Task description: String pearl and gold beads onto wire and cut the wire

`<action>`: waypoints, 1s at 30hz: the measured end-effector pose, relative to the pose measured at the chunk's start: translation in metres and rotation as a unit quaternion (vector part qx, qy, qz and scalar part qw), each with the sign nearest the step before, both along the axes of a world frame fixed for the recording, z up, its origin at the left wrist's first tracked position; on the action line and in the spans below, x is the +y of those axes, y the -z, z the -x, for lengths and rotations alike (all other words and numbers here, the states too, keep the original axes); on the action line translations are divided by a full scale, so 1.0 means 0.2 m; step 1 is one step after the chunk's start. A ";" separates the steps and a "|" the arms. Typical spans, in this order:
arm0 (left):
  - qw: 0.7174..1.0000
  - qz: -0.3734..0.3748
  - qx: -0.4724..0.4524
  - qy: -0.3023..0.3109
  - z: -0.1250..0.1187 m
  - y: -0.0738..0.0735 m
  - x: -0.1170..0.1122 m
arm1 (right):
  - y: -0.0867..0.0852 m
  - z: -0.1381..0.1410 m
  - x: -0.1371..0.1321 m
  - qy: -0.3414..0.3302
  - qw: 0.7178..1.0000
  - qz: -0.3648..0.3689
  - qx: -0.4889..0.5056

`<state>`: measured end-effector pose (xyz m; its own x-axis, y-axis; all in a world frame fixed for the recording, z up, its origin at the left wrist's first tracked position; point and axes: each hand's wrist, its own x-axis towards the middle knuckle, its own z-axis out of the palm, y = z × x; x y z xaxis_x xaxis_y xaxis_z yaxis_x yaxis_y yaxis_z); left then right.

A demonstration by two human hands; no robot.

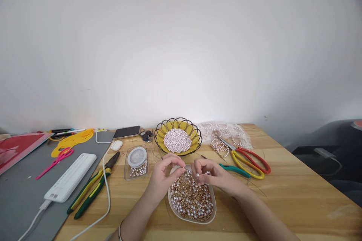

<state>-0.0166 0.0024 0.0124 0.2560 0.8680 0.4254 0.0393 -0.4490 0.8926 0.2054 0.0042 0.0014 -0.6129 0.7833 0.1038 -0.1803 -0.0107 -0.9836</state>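
Both of my hands hover over a white tray (171, 206) filled with gold and pearl-coloured beads. My left hand (165, 173) has its fingers curled with the fingertips pinched together above the tray's far edge. My right hand (209, 173) is also pinched, with a small pale bead (197, 175) at its fingertips. The two hands sit a few centimetres apart. Whether a thread runs between them is too fine to see. A yellow wire basket (195, 137) of pink-white beads stands just behind my hands.
Yellow-and-red scissors (249, 160), a teal-handled tool (233, 169) and pearl strands (219, 147) lie to the right. On the left lie a clear box with a spool (136, 162), green pliers (92, 190), a white power bank (70, 176), pink scissors (55, 162) and a phone (126, 131).
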 end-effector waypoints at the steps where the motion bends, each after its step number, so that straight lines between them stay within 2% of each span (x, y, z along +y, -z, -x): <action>1: 1.000 0.000 -0.004 0.001 0.00 0.00 0.00 | 0.00 0.00 0.00 -0.001 1.000 0.002 0.001; 23: 1.000 -0.029 -0.008 0.007 0.01 -0.03 -0.01 | 0.01 -0.01 0.01 -0.017 1.000 0.008 0.001; 30: 0.999 -0.042 -0.005 0.015 0.00 -0.01 -0.01 | -0.01 0.00 0.00 -0.018 1.000 -0.001 -0.012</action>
